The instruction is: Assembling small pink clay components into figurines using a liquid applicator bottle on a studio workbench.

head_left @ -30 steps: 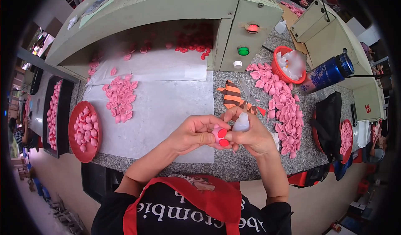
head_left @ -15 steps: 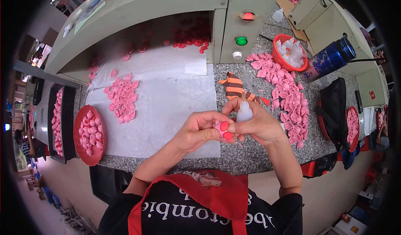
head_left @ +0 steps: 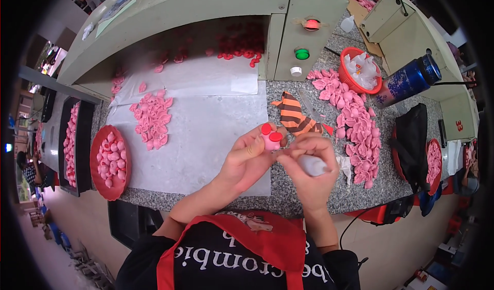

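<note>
as my left hand (head_left: pixel 246 158) pinches a pink piece (head_left: pixel 270 144) near centre, two red ovals (head_left: pixel 276 136) already on, my right hand (head_left: pixel 314 184) curls round a white bottle (head_left: pixel 312 165); the pink pile (head_left: pixel 356 130) at right looks undone.

On the speckled grey stone desk (head_left: pixel 283 194), white paper sheeting (head_left: pixel 216 115) runs far under an arched pale-green metal housing (head_left: pixel 180 14). Left of it sits an oval red plastic basket (head_left: pixel 109 190), then a long black tray (head_left: pixel 87 135). Right lies a striped orange-and-brown piece (head_left: pixel 292 114), then a pink petal-shaped heap (head_left: pixel 356 130), a round red plastic basket (head_left: pixel 355 83) at its far end. The left grip (head_left: pixel 249 158) holds a pink ball with 2 red discs (head_left: pixel 271 142), left of the right grip (head_left: pixel 313 179) and its translucent plastic bottle (head_left: pixel 312 165).
</note>
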A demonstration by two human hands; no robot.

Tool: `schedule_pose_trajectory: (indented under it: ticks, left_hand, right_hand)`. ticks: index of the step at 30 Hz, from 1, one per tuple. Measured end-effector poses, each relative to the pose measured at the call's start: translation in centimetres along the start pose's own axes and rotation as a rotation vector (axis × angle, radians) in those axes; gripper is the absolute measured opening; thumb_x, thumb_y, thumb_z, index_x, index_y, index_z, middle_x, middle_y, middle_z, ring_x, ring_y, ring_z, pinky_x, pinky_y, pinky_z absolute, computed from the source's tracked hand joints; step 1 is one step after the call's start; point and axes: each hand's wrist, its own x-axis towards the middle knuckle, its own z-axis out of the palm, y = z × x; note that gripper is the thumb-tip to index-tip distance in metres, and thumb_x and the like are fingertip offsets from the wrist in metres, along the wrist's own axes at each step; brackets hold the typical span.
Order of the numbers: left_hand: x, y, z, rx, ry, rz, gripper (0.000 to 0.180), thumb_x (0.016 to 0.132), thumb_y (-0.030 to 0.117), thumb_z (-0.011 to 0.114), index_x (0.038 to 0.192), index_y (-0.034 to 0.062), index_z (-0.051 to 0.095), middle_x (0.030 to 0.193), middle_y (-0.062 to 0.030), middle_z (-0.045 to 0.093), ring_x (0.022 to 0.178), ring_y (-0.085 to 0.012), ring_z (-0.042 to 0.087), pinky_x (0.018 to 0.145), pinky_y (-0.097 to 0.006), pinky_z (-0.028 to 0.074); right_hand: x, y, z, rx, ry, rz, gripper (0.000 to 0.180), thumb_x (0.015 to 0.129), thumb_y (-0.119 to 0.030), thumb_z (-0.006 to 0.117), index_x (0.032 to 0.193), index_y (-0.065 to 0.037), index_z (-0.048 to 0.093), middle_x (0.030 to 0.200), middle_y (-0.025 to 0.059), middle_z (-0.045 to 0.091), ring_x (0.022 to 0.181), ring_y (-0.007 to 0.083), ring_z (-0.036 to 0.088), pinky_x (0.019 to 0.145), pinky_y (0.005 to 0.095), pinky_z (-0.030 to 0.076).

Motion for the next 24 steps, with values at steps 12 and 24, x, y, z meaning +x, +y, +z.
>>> schedule_pose_trajectory:
  ticks: [12,24]
  left_hand:
    - [-0.1,-0.4,0.3,-0.043,-0.093,0.075,0.029,0.077,0.029,0.062,0.087,0.0076,0.045,0.087,-0.0016,0.041,0.087,-0.0142,0.039,0.084,-0.028,0.030]
    - [-0.2,-0.6,-0.5,0.048,-0.116,0.133,0.026,0.080,0.024,0.059,0.092,0.0048,0.047,0.092,-0.0042,0.045,0.091,-0.0151,0.040,0.085,-0.029,0.030]
  right_hand:
    - [-1.3,0.7,1.8,-0.389,0.144,-0.413,0.023,0.065,0.010,0.066,0.078,0.000,0.051,0.078,0.0111,0.058,0.071,0.0166,0.058,0.063,0.0249,0.047]
    - [-1.2,0.7,1.4,-0.414,0.098,-0.423,0.020,0.065,0.007,0.067,0.077,0.000,0.052,0.079,0.0108,0.057,0.065,0.0160,0.057,0.059,0.0244,0.046]
